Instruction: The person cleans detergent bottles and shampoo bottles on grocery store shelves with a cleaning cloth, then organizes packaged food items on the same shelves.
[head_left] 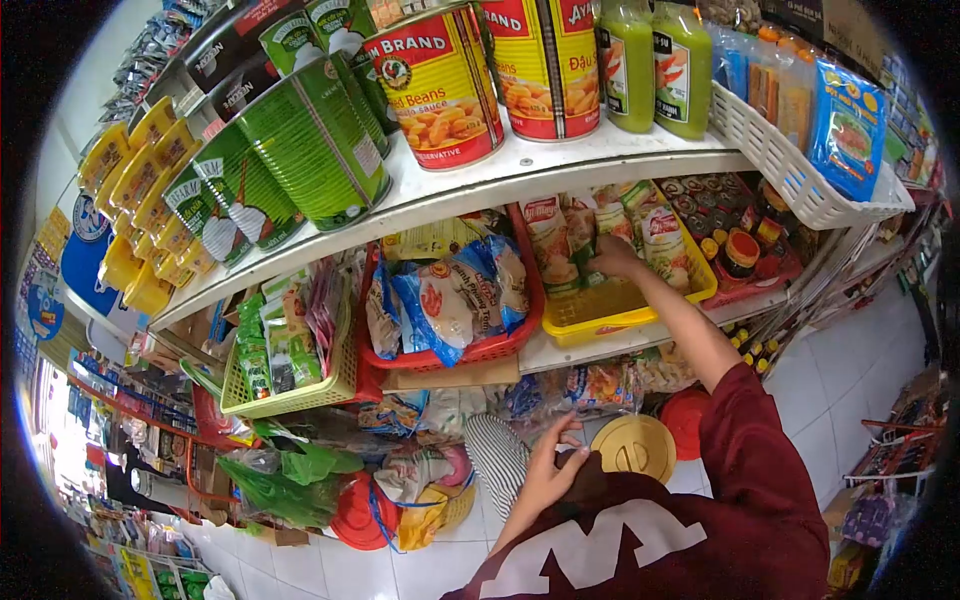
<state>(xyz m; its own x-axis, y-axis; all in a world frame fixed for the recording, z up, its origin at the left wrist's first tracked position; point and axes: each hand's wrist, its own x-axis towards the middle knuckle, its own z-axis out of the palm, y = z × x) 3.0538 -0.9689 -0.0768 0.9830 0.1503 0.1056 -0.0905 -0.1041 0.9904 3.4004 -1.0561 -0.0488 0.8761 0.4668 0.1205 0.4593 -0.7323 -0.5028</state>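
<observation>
the right hand [615, 258] reaches forward into a yellow basket [600, 315] on the middle shelf. its fingers are bent down over the tops of the upright packets [553, 240] that stand there, touching a small one with a dark green edge. the back of the hand hides the grip, so i cannot tell if it is clamped on that packet or only resting on it. the packets sit at and just left of this hand, in the back of the basket, while the front of the basket below the wrist is bare.

just right of the hand are small jars [742, 252] with red and yellow lids. to its left is a red basket [490, 348] full of blue and white bags. directly above it, on the white shelf [560, 160], stand big tins of beans [440, 85] and green bottles [655, 65].

the left hand [548, 470] is low, close to the maroon shirt. its fingers are loosely apart and it holds nothing. its fingertips are near the clear bags [600, 385] on the lower shelf just above it. a round yellow lid [632, 448] lies just to its right and a striped round thing [498, 460] just to its left.
</observation>
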